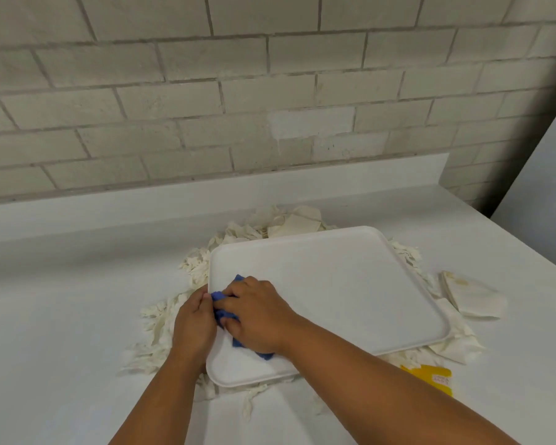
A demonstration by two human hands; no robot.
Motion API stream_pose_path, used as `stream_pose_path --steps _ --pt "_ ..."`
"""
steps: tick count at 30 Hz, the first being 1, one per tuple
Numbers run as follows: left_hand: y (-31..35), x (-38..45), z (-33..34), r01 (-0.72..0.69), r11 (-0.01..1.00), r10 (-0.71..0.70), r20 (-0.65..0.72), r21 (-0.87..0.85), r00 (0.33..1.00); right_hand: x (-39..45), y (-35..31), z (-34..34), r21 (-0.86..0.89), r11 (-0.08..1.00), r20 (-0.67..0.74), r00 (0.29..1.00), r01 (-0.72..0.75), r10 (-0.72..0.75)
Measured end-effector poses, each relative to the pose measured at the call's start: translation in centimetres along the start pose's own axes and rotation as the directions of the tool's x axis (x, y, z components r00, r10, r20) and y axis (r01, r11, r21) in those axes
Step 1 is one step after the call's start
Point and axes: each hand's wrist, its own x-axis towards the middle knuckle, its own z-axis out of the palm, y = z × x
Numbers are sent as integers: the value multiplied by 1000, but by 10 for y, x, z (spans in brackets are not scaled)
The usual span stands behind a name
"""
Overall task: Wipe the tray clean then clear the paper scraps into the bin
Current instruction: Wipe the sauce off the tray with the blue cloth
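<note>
Blue cloth [235,316] under right hand [257,313]

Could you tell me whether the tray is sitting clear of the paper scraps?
No, the tray lies on top of the paper scraps, which stick out around its edges.

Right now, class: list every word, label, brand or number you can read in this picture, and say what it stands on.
Nothing can be read.
Yellow packet at the tray's near right corner: a small pale label with reddish print, too blurred to read.
Tray, blue cloth, paper scraps, brick wall: no text shows.
</note>
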Motion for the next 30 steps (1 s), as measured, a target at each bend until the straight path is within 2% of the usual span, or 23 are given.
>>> stream_pose_path --steps 2,4,7,9,11,13,15,16,17,19,22,24,27,30 --pt "-1 0 0 -7 999 7 -7 39 1000 -17 7 -3 39 996 18 997 76 -77" --pt "0 0 0 -35 994 36 -11 103 999 -30 20 -9 57 996 35 996 75 -77" --pt "2 -1 1 -60 972 68 -30 229 997 -47 50 -23 58 994 -22 996 -91 92" --pt "2 -2 2 -65 963 76 -30 260 997 -58 80 -31 19 965 -63 963 -261 262" --pt "2 -3 2 -67 955 79 -32 290 996 -69 112 -40 -46 885 -87 885 -463 458" --pt "2 -2 2 -64 950 78 -36 306 996 -75 132 -51 -92 751 -105 756 -654 646" --pt "1 -1 3 -64 944 79 -33 323 996 -71 136 -54 -145 628 -109 643 -765 758" --pt "1 0 3 -65 942 80 -32 330 996 -66 131 -53 -167 601 -118 621 -781 775" --pt "1 0 3 -68 939 84 -33 338 996 -61 123 -50 -180 604 -129 627 -776 768" --pt "4 0 3 -71 932 91 -39 356 995 -53 97 -42 -164 682 -134 701 -713 700" --pt "8 0 2 -80 924 104 -46 375 993 -47 48 -28 -57 876 -88 876 -479 473" --pt "11 0 1 -83 923 110 -51 377 993 -47 22 -19 -2 956 -89 952 -295 293" --pt "16 -3 -3 -115 924 145 -57 363 988 -51 16 -14 52 985 -153 974 -163 169" --pt "21 -7 -6 -139 932 173 -72 336 982 -60 42 -24 8 959 -215 936 -285 280"
